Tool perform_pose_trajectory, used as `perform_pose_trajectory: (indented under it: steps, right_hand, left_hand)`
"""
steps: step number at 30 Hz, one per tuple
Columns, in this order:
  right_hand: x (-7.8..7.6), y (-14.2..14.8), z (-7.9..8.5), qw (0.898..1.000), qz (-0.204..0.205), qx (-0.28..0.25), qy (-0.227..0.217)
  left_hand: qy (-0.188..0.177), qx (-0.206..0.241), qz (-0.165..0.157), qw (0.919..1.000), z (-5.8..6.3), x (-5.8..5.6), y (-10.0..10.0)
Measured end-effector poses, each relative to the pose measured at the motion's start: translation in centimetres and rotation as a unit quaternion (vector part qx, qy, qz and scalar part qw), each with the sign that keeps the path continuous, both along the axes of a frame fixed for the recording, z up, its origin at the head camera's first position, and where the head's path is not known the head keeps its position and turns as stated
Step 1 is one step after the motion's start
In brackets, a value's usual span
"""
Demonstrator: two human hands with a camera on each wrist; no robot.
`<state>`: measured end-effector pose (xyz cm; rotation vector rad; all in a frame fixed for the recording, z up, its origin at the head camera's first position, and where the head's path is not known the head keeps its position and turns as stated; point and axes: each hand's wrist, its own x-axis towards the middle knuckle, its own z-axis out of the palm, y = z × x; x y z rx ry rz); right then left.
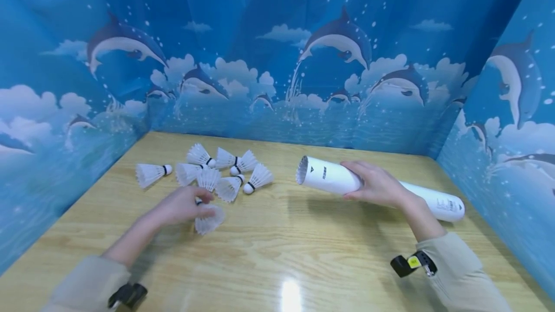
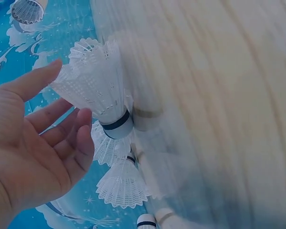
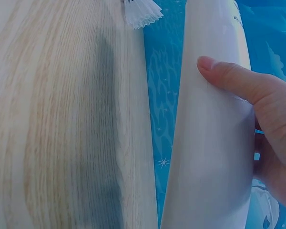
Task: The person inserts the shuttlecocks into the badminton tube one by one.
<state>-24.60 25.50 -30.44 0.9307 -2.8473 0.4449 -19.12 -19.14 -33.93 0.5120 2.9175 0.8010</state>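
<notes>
My left hand (image 1: 184, 204) is at the near edge of a group of white shuttlecocks, beside the nearest shuttlecock (image 1: 211, 220). In the left wrist view, the thumb is right at the skirt of that shuttlecock (image 2: 93, 83). The other fingers are loosely bent beside it, not closed round it; its cork end is close to the tabletop. On the right, my right hand (image 1: 376, 184) grips a long white shuttlecock tube (image 1: 331, 177) around its middle. The tube's open end faces left and is raised over the table. In the right wrist view, the thumb lies along the tube (image 3: 212, 143).
Several more shuttlecocks lie on the wooden table (image 1: 260, 254) at the back left, with one shuttlecock (image 1: 151, 173) apart at the far left. A blue dolphin-print curtain (image 1: 260, 28) encloses the table at the back and on both sides.
</notes>
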Motion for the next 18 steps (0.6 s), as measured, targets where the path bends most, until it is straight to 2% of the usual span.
perform_pose_trajectory:
  steps: [12,18]
  right_hand:
    - [-0.1,0.1,-0.2,1.0,0.008,0.003,0.01]
    - [0.0,0.1,-0.2,1.0,0.007,0.004,0.009]
  left_hand:
    - [0.005,0.012,-0.029,0.9995,1.0,0.4,-0.2]
    - [0.001,0.008,-0.035,0.9994,1.3,0.3,-0.6]
